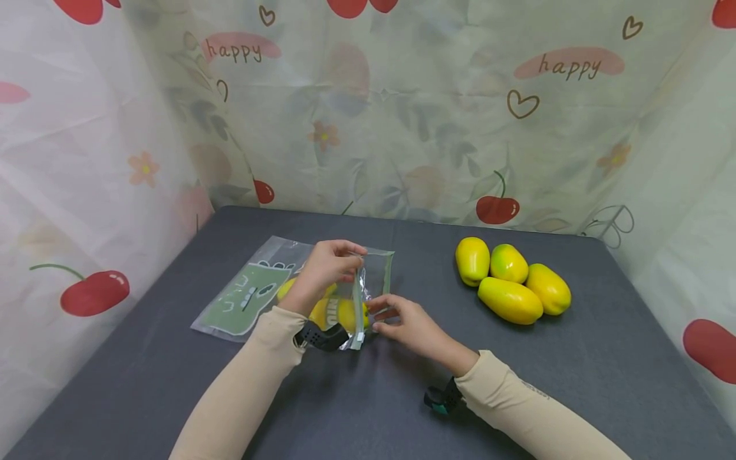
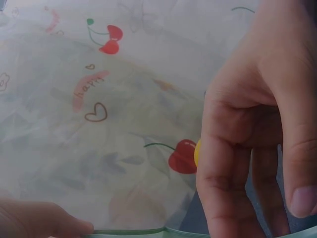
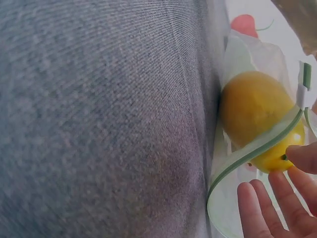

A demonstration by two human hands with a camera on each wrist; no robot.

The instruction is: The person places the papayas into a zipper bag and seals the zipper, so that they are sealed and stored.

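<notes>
A clear zip bag [image 1: 208,324] with a green printed panel lies flat, its mouth to the right. Two yellow mangoes are inside, and the nearer mango [image 1: 345,313] has its end toward the mouth. My left hand [image 1: 322,271] pinches the upper part of the bag's mouth between thumb and fingers. A green strip of the bag [image 2: 129,231] crosses the bottom of the left wrist view. At the mouth, my right hand [image 1: 405,319] has its fingers loosely extended, with its fingertips at the end of the mango [image 3: 277,158]. A white slider [image 3: 302,96] sits on the bag's zip.
Several more yellow mangoes [image 1: 510,300] are grouped together on the right of the dark tabletop [image 1: 397,396]. A printed curtain [image 1: 379,108] surrounds the back and sides. White cord loops [image 1: 615,223] hang by the table's far right corner.
</notes>
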